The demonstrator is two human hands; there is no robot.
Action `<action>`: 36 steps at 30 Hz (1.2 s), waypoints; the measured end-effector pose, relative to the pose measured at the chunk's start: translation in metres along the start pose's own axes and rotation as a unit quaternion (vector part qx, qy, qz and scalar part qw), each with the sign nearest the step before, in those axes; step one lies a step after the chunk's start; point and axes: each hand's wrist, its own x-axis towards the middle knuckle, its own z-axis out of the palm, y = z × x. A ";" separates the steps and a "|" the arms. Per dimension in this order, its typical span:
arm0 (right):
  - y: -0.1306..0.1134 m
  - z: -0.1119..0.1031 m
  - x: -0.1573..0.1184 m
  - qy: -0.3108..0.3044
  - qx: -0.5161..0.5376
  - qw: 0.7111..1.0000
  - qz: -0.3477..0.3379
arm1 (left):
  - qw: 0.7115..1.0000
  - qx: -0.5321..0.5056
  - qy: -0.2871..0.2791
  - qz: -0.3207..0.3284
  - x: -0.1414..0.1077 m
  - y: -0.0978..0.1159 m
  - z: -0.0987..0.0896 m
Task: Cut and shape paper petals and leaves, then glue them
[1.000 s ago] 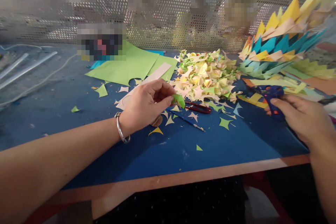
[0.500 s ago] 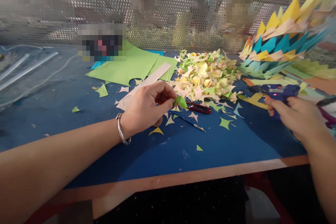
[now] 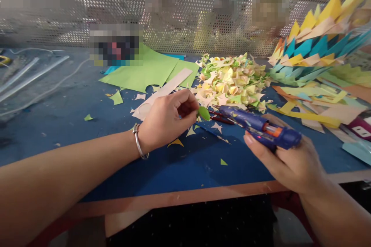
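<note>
Between the thumb and fingers of my left hand (image 3: 174, 117) is a small green paper piece (image 3: 204, 113), held above the blue table. My right hand (image 3: 292, 158) is wrapped round a blue hot glue gun (image 3: 257, 125), whose nozzle points left toward the green piece. A small red light glows on the gun's side. Below the hands lie a thin blue stick (image 3: 213, 132) and a dark red tool (image 3: 222, 117), partly covered by the gun. A pale pink paper strip (image 3: 174, 81) with cut-outs lies behind my left hand.
A heap of small folded paper pieces (image 3: 232, 81) stands behind the hands. Green sheets (image 3: 145, 69) lie back left, clear plastic sticks (image 3: 34, 79) far left. At right are a layered paper construction (image 3: 315, 50) and paper strips (image 3: 321, 119). A perforated metal screen (image 3: 185, 19) borders the back.
My right hand has brought the glue gun leftward from the right side, turning it so its nozzle comes near the green piece. My left hand keeps its pinch, nearly in place.
</note>
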 end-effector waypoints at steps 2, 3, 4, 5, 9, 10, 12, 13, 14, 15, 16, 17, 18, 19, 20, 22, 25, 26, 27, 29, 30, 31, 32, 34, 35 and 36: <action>-0.006 0.004 0.003 -0.012 0.017 1.000 -0.023 | 1.000 0.012 -0.002 0.003 0.000 0.000 -0.001; -0.008 0.005 0.003 -0.015 0.024 0.999 -0.030 | 1.000 0.016 -0.003 0.004 0.000 0.001 -0.001; -0.009 0.006 0.004 -0.016 0.027 0.999 -0.035 | 1.000 0.019 -0.004 0.005 -0.001 0.001 -0.001; -0.010 0.006 0.004 -0.015 0.028 0.999 -0.040 | 1.000 0.023 -0.005 0.006 -0.001 0.001 -0.001; -0.011 0.007 0.003 -0.012 0.021 0.998 -0.054 | 0.999 0.033 -0.002 0.010 -0.001 0.001 -0.001; -0.011 0.007 0.003 -0.010 0.020 0.998 -0.057 | 0.999 0.034 -0.002 0.008 -0.001 0.001 -0.001; -0.012 0.006 0.003 -0.005 0.020 0.998 -0.062 | 0.999 0.033 -0.003 0.005 0.000 0.000 -0.001; -0.012 0.006 0.003 -0.003 0.021 0.998 -0.061 | 0.999 0.032 -0.003 0.004 0.000 0.000 -0.001; -0.011 0.007 0.003 -0.003 0.021 0.998 -0.059 | 1.000 0.029 -0.003 0.004 0.000 0.000 0.000; -0.011 0.007 0.002 -0.009 0.021 0.998 -0.058 | 1.000 0.027 -0.003 0.005 0.000 0.000 0.000; -0.011 0.008 0.002 -0.015 0.022 0.998 -0.059 | 1.000 0.024 -0.004 0.006 0.000 0.000 0.000; -0.011 0.009 0.002 -0.021 0.023 0.998 -0.061 | 1.000 0.022 -0.004 0.007 0.000 0.000 0.000; -0.010 0.010 0.002 -0.025 0.023 0.997 -0.062 | 1.000 0.020 -0.005 0.008 0.000 0.000 0.000; -0.010 0.011 0.002 -0.029 0.023 0.997 -0.064 | 1.000 0.018 -0.005 0.010 -0.001 0.001 0.000; -0.010 0.012 0.002 -0.031 0.022 0.997 -0.064 | 1.000 0.016 -0.007 0.010 -0.001 0.001 0.000; -0.009 0.013 0.002 -0.030 0.018 0.997 -0.063 | 1.000 0.011 -0.010 0.010 -0.001 0.002 0.000; -0.009 0.013 0.002 -0.028 0.015 0.997 -0.068 | 1.000 0.004 -0.013 0.007 -0.002 0.003 0.000; -0.009 0.013 0.003 -0.028 0.015 0.997 -0.069 | 1.000 0.003 -0.014 0.005 -0.002 0.003 0.000; -0.009 0.012 0.003 -0.029 0.017 0.997 -0.070 | 1.000 0.002 -0.014 0.004 -0.002 0.004 0.000; -0.009 0.012 0.003 -0.030 0.020 0.997 -0.068 | 1.000 0.001 -0.015 0.002 -0.002 0.004 0.000; -0.009 0.012 0.003 -0.033 0.022 0.997 -0.065 | 1.000 0.001 -0.015 0.002 -0.002 0.004 -0.001; -0.009 0.012 0.003 -0.034 0.023 0.997 -0.063 | 1.000 0.000 -0.016 0.001 -0.002 0.004 -0.001; -0.009 0.012 0.003 -0.035 0.024 0.997 -0.061 | 1.000 -0.001 -0.016 0.000 -0.002 0.004 -0.001; -0.009 0.013 0.003 -0.034 0.025 0.997 -0.060 | 1.000 -0.005 -0.018 -0.001 -0.002 0.003 0.000; -0.009 0.013 0.003 -0.034 0.026 0.997 -0.060 | 1.000 -0.007 -0.018 -0.001 -0.002 0.003 0.000; -0.009 0.013 0.003 -0.034 0.026 0.997 -0.061 | 1.000 -0.008 -0.018 -0.001 -0.002 0.003 0.000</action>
